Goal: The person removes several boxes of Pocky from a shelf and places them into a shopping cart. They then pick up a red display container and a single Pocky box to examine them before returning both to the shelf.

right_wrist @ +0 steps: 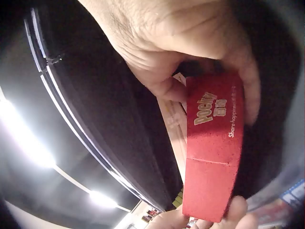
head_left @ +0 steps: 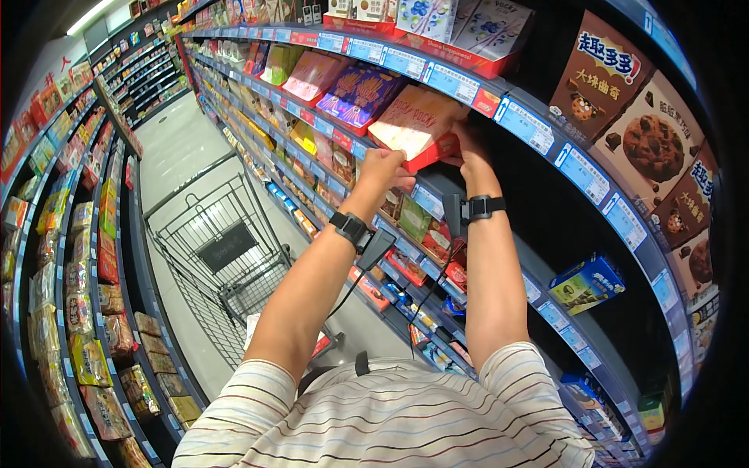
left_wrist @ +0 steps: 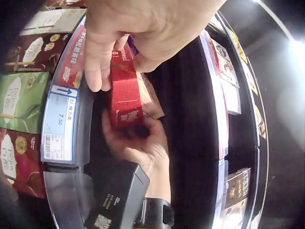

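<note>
A red display tray of Pocky snack boxes is held between both hands at a middle shelf. My left hand grips its near left corner, thumb on top and fingers beneath. On the opposite end, my right hand holds the tray with the thumb on one side and fingers on the other, as the right wrist view shows. The tray's red wall bears gold Pocky lettering. Immediately left of it, purple snack boxes sit in a similar tray.
Price labels line the shelf edge above. Large cookie boxes stand at upper right, and a blue box lies on a lower shelf. A shopping cart waits in the aisle; packed shelves run along the left.
</note>
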